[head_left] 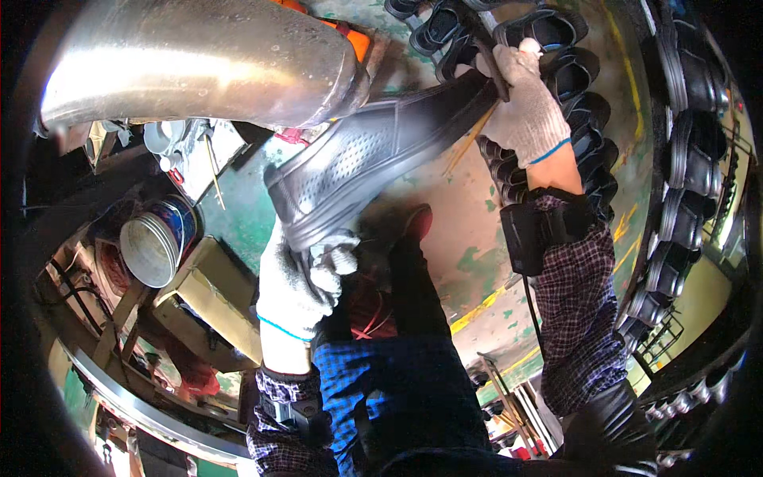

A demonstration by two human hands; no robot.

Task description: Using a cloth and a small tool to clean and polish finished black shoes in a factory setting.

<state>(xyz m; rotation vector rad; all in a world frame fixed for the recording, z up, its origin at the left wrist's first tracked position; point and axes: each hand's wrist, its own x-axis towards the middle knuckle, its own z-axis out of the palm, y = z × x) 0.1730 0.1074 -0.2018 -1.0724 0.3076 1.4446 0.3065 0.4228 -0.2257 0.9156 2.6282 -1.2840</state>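
Note:
A black slip-on shoe (350, 163) with a perforated upper is held aslant in front of me, its sole side facing down. My left hand (298, 274), in a white knit glove, is closed around its lower left end from below. At its upper right end, my right hand (524, 107), also gloved, is closed on the shoe. A dark curved strip (490, 60) lies against the right fingers; I cannot tell whether it is part of the shoe. Below the right palm a thin wooden stick (469, 143) shows, partly hidden. The shoe's far end is blurred.
A large shiny metal cylinder (207, 63) juts in at upper left, close to the shoe. Several black shoes (584, 119) stand in rows at right, more on a rack (690, 151). At left are a white bucket (151, 250) and a cardboard box (214, 294).

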